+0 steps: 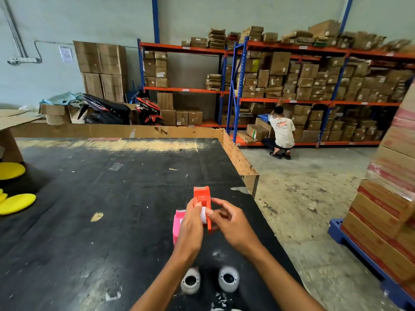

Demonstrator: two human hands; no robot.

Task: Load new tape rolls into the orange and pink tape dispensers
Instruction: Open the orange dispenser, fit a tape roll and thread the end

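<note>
An orange tape dispenser [202,196] stands near the right side of the black table [101,198], with a whitish tape roll [204,214] seated in it. My left hand [190,227] grips the dispenser from the left. My right hand [231,223] touches the roll's edge with thumb and forefinger pinched together. A pink tape dispenser [177,223] lies just left of the orange one, partly hidden behind my left hand. Two clear tape rolls [190,280] [228,278] stand on the table close to me.
Yellow discs [15,203] lie at the table's left edge. A cardboard wall [112,130] rims the table's far side. Right of the table are bare concrete floor, a blue pallet with wrapped cartons [386,212], shelving with boxes, and a crouching person [281,133].
</note>
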